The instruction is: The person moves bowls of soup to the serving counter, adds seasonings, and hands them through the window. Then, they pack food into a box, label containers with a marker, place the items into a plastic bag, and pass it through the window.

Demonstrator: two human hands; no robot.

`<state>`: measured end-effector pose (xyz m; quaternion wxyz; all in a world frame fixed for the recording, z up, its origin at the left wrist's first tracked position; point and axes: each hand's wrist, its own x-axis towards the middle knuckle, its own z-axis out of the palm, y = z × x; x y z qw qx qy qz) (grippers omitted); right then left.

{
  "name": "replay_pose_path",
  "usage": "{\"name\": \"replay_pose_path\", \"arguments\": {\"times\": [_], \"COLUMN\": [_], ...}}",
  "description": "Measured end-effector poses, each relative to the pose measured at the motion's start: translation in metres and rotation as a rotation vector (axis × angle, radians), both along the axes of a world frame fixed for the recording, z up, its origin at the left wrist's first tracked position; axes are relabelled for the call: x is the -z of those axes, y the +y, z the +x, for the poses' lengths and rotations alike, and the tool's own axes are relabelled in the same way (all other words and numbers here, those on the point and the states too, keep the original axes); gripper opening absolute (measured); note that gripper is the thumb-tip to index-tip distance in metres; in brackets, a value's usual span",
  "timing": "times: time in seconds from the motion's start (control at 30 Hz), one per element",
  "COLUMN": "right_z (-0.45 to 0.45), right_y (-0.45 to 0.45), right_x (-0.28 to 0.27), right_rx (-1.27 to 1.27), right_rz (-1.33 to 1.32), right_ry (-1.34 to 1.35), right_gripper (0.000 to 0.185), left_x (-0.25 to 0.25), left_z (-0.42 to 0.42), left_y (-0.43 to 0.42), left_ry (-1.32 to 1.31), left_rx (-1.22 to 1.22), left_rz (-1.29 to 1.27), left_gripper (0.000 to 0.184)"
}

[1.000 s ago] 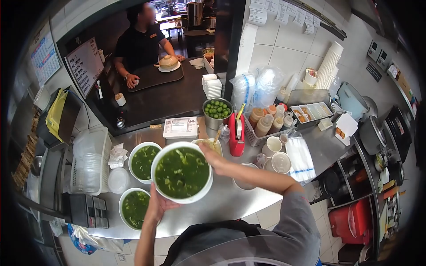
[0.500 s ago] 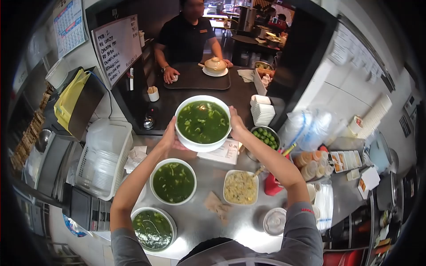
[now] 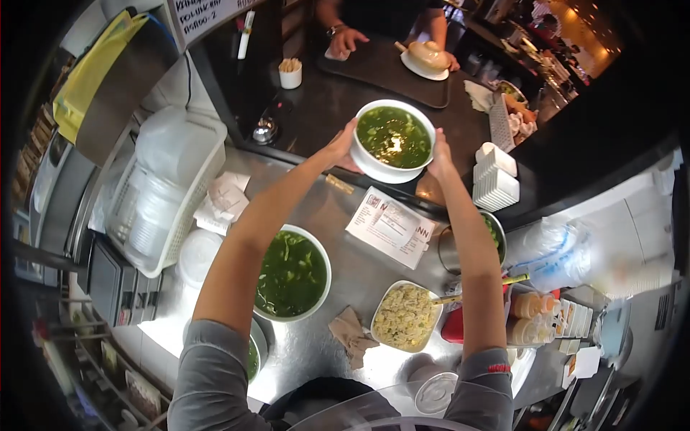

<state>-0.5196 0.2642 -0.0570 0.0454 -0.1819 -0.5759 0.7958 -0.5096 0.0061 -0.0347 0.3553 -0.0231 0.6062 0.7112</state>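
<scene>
A white bowl of green soup (image 3: 392,140) is held between my two hands, out over the dark counter of the serving window. My left hand (image 3: 346,149) grips its left side, and my right hand (image 3: 440,154) grips the right side. Below it on the steel table lie some printed cards (image 3: 388,226). Another bowl of green soup (image 3: 291,273) stands beside my left forearm; a third bowl (image 3: 255,352) is mostly hidden under that arm. Fried rice (image 3: 405,316) fills a square white dish near my right forearm.
Across the window a person's hand (image 3: 347,41) rests by a dark tray (image 3: 388,72) bearing a lidded pot (image 3: 427,57). A toothpick cup (image 3: 290,74), a bell (image 3: 264,131) and stacked white dishes (image 3: 496,176) stand on the counter. A basket of plastic lids (image 3: 172,244) is at left.
Both my hands have carried the soup bowl farther forward, from above the steel table's edge to over the window counter. The camera view has turned and tipped down.
</scene>
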Motion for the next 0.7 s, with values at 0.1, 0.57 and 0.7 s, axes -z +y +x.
{"name": "replay_pose_path", "arguments": {"times": [0.1, 0.57, 0.7], "right_z": [-0.01, 0.15, 0.251], "right_y": [0.014, -0.068, -0.121], "right_x": [0.012, -0.162, -0.127], "right_rx": [-0.099, 0.051, -0.315], "right_rz": [-0.027, 0.22, 0.128], "right_ry": [-0.036, 0.199, 0.011], "right_gripper": [0.046, 0.062, 0.055], "left_x": [-0.006, -0.082, -0.053], "left_z": [0.007, 0.086, 0.17], "left_y": [0.006, -0.121, -0.2], "left_ry": [0.06, 0.287, 0.093], "left_rx": [-0.044, -0.103, -0.176], "left_rz": [-0.071, -0.257, -0.353], "left_gripper": [0.08, 0.082, 0.065]}}
